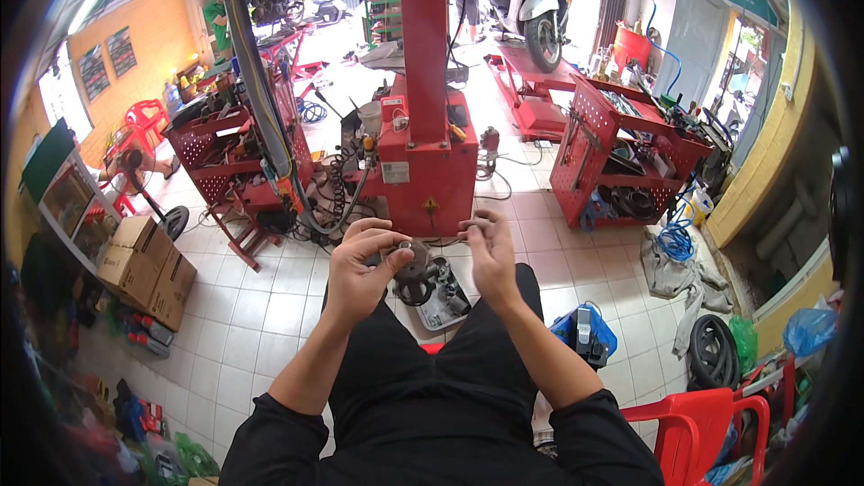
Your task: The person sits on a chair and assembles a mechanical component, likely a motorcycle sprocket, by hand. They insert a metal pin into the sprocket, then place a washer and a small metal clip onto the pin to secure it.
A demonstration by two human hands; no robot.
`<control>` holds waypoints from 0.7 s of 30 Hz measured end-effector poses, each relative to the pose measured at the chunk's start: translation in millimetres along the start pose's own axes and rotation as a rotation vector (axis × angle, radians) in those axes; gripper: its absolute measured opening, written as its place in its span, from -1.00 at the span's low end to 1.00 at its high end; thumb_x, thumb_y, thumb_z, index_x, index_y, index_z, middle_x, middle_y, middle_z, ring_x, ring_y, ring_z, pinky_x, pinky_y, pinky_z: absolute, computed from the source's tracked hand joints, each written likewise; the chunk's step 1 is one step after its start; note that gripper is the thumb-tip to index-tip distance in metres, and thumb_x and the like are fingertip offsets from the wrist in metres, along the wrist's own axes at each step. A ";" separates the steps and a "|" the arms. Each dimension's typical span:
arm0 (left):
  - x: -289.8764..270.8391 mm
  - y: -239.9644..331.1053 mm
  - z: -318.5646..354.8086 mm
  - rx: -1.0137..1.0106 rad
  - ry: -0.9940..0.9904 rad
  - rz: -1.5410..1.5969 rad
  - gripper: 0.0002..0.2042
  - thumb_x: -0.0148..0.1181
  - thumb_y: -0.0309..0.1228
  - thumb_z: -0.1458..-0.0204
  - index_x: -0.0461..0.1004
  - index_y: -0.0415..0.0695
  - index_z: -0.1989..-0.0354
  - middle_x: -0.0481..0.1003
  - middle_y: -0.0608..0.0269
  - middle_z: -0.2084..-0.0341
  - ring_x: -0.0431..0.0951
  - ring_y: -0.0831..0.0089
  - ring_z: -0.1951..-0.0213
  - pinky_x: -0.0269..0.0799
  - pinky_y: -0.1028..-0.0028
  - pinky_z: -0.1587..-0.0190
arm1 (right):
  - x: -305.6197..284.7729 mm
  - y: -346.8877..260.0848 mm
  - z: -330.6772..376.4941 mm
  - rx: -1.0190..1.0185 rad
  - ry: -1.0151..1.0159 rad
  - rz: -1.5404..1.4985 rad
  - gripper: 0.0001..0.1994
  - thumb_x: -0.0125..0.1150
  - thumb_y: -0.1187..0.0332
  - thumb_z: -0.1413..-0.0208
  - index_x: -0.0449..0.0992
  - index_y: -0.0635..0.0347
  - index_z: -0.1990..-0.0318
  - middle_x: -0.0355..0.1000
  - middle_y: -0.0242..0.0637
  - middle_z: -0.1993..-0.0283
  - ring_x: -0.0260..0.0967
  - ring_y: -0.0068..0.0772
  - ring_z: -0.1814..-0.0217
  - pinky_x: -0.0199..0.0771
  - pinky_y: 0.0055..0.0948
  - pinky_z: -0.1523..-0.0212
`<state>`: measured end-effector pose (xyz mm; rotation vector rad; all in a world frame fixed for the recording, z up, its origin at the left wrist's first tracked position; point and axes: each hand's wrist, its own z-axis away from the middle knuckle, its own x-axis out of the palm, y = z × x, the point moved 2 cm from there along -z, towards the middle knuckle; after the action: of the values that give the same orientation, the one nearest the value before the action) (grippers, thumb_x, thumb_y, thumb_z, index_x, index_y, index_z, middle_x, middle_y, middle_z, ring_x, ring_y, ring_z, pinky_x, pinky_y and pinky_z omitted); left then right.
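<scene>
I sit with both hands raised over my knees. My left hand [364,268] is closed, thumb and fingers pinching a round grey metal part [416,263] by its edge. Just below this part shows a dark ring-shaped piece [414,292]; whether the two are joined I cannot tell. My right hand [491,256] is apart from it, its thumb and fingertips brought together. Anything between those fingertips is too small to make out. On the floor between my feet lies a shallow metal tray [457,313] with several small metal parts in it.
Ahead stands a red lift column [430,171]. Red tool carts [576,139] flank it, and a white scooter [543,0] is raised behind. A blue container [605,335] lies right of my leg, a red chair [697,423] nearer. Cardboard boxes [144,261] stand left.
</scene>
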<state>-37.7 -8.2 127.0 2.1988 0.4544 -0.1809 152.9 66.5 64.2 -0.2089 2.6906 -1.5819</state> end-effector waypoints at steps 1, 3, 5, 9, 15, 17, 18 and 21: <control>-0.4 0.1 -0.5 0.005 0.005 -0.019 -0.83 0.36 -0.45 0.13 0.63 -0.18 0.31 0.53 0.18 0.36 0.41 0.33 0.06 0.32 0.41 0.04 | -6.3 1.9 -3.7 0.054 0.046 -0.004 -0.73 -0.13 0.52 -0.24 0.18 0.33 -0.08 0.36 -0.15 0.09 0.34 -0.45 0.06 0.34 -0.46 -0.01; 0.4 -3.3 -1.7 -0.018 -0.004 -0.002 -0.82 0.36 -0.45 0.13 0.62 -0.18 0.32 0.53 0.18 0.36 0.41 0.32 0.05 0.33 0.41 0.04 | -5.1 -9.2 -0.7 -0.006 0.016 0.015 -0.74 -0.15 0.53 -0.25 0.20 0.32 -0.07 0.36 -0.18 0.12 0.34 -0.44 0.09 0.33 -0.48 -0.01; 1.4 -4.3 -0.7 -0.029 -0.017 -0.001 -0.82 0.36 -0.46 0.13 0.62 -0.19 0.32 0.53 0.17 0.36 0.41 0.32 0.05 0.34 0.41 0.05 | 6.5 -20.7 7.2 -0.068 -0.043 0.042 -0.75 -0.12 0.52 -0.23 0.22 0.32 -0.05 0.37 -0.16 0.10 0.34 -0.43 0.07 0.33 -0.47 -0.01; 2.0 -2.1 0.0 -0.002 -0.046 -0.053 -0.82 0.36 -0.46 0.14 0.62 -0.20 0.31 0.52 0.15 0.34 0.41 0.33 0.05 0.35 0.42 0.08 | 30.6 -41.3 31.9 -0.227 -0.233 0.282 -0.66 0.08 0.39 -0.15 0.30 0.32 -0.06 0.43 -0.01 0.09 0.39 -0.09 0.01 0.32 -0.27 -0.02; 3.6 -2.7 0.2 -0.008 -0.033 -0.029 -0.82 0.36 -0.48 0.13 0.62 -0.20 0.31 0.51 0.14 0.32 0.43 0.35 0.06 0.36 0.45 0.10 | 31.2 -44.5 38.1 -0.202 -0.213 0.211 -0.57 0.20 0.33 -0.07 0.32 0.34 -0.07 0.42 -0.02 0.08 0.38 -0.07 0.02 0.31 -0.25 -0.03; 3.7 -2.4 -0.1 -0.002 -0.033 -0.029 -0.82 0.36 -0.49 0.13 0.62 -0.20 0.31 0.51 0.14 0.32 0.43 0.36 0.07 0.36 0.45 0.10 | 31.3 -46.7 38.8 -0.249 -0.215 0.255 -0.54 0.23 0.32 -0.05 0.31 0.34 -0.07 0.42 -0.02 0.09 0.39 -0.08 0.02 0.32 -0.24 -0.02; 3.7 -2.0 -0.1 0.002 -0.033 -0.024 -0.82 0.36 -0.49 0.13 0.62 -0.20 0.31 0.51 0.14 0.32 0.43 0.36 0.07 0.36 0.45 0.10 | 32.2 -48.4 39.0 -0.279 -0.213 0.297 -0.53 0.25 0.31 -0.04 0.30 0.34 -0.08 0.42 -0.03 0.09 0.39 -0.08 0.03 0.32 -0.24 -0.02; 3.3 -1.6 -0.2 0.000 -0.030 -0.012 -0.82 0.36 -0.49 0.13 0.62 -0.20 0.31 0.51 0.15 0.31 0.42 0.37 0.07 0.36 0.45 0.10 | 31.0 -47.0 35.0 -0.330 -0.198 0.319 -0.55 0.24 0.32 -0.06 0.30 0.33 -0.07 0.42 -0.06 0.10 0.40 -0.16 0.06 0.34 -0.27 0.01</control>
<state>-35.3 -6.3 125.0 2.1906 0.4512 -0.2207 130.0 9.7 89.8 0.0586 2.6453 -0.9775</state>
